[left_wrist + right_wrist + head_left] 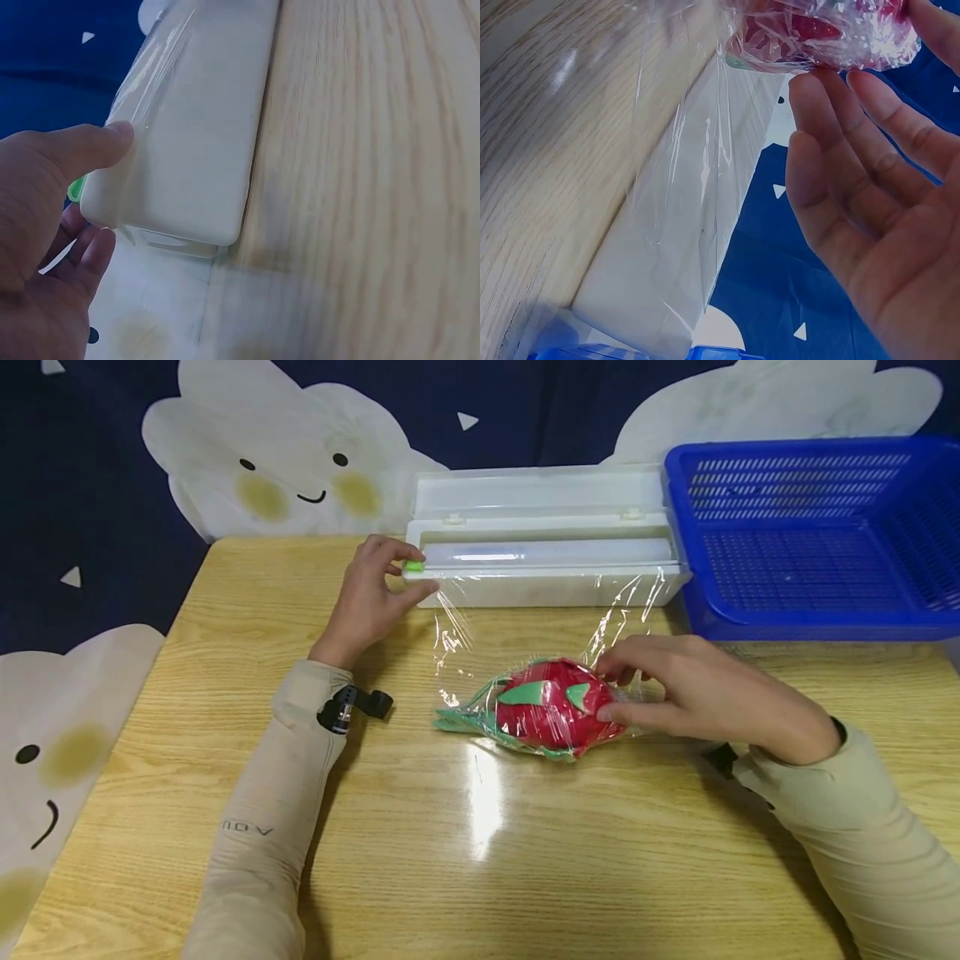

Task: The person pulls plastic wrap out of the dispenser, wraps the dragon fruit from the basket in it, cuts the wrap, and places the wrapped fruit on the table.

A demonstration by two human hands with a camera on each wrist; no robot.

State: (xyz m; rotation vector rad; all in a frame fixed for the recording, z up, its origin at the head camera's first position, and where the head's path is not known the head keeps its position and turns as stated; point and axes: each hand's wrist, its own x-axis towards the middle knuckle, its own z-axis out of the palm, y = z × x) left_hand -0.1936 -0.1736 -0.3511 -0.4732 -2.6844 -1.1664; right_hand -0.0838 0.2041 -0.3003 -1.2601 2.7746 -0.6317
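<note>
A white cling film dispenser (555, 591) stands at the table's back with its lid up, the roll (547, 552) showing inside. My left hand (367, 602) grips its left end, thumb on the front wall, fingers by a green slider (414, 566). Clear film (453, 647) stretches from the dispenser to a red dragon fruit (551, 718) with green scales, which lies on its side wrapped in film. At its right end, my right hand (678, 685) holds the fruit between thumb and fingers. In the right wrist view, fingertips (808, 90) touch the wrapped fruit (817, 34).
A blue plastic basket (678, 543) stands against the dispenser's right end. The wooden table (405, 860) extends toward me in front of the fruit. Behind it hangs a dark blue cloth (525, 418) with white clouds.
</note>
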